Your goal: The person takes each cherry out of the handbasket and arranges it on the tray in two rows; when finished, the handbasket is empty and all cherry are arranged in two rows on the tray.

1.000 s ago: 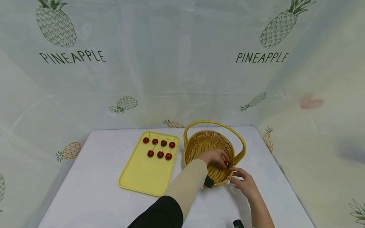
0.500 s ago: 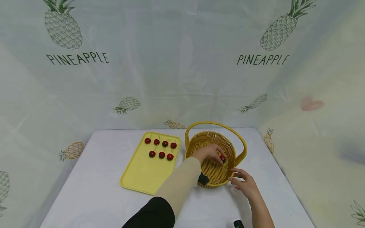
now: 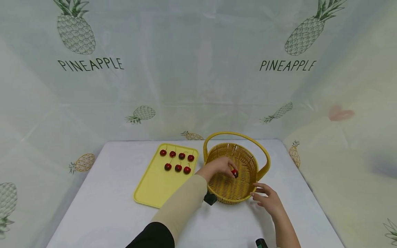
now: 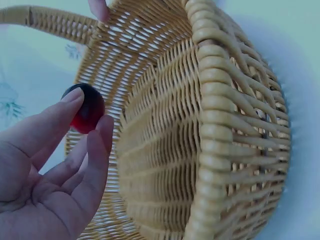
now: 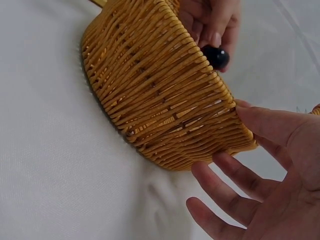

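Observation:
A dark red cherry (image 3: 234,173) is pinched between the thumb and fingertips of my left hand (image 3: 221,166), over the inside of a yellow wicker basket (image 3: 231,198). In the left wrist view the cherry (image 4: 89,109) is held clear of the woven wall; no stem shows on it. My right hand (image 3: 269,199) holds the basket's near right rim, thumb at the edge and fingertips against the weave in the right wrist view. Left of the basket lies a yellow tray (image 3: 155,186) with several stemmed cherries (image 3: 178,168) in two rows at its far end.
The basket's tall arched handle (image 3: 237,133) stands up over it. A black wrist camera (image 3: 210,198) hangs under the left wrist beside the basket, and another dark device (image 3: 261,243) is near the right forearm. A pineapple-printed curtain rises behind the white table (image 3: 102,206).
My left hand has moved left within the basket, carrying the cherry away from the right wall toward the middle. My right hand stays at the rim. The view has shifted slightly.

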